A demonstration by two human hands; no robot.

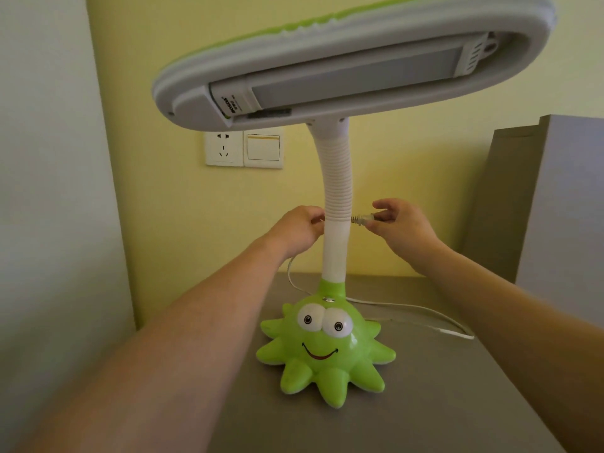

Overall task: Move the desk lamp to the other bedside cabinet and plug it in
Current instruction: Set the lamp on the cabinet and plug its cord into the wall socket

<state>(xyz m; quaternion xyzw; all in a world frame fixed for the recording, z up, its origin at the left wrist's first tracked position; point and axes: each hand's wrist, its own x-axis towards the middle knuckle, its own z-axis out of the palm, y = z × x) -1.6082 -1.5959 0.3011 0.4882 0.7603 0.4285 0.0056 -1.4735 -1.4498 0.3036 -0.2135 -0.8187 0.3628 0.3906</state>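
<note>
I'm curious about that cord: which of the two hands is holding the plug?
The right hand pinches the grey plug beside the white ribbed lamp neck; the left hand holds the white cord instead.

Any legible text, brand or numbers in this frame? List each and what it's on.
Printed marking, upside down, on the lamp head underside near the tube socket: a brand-like word, too blurred to read.
Dark sticker beside it: unreadable.
Wall outlet and wall switch: no text visible.

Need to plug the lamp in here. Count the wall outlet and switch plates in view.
2. A white socket plate is on the yellow wall behind the lamp's neck; a white rocker switch plate adjoins its right side. The lamp head may hide others.
</note>
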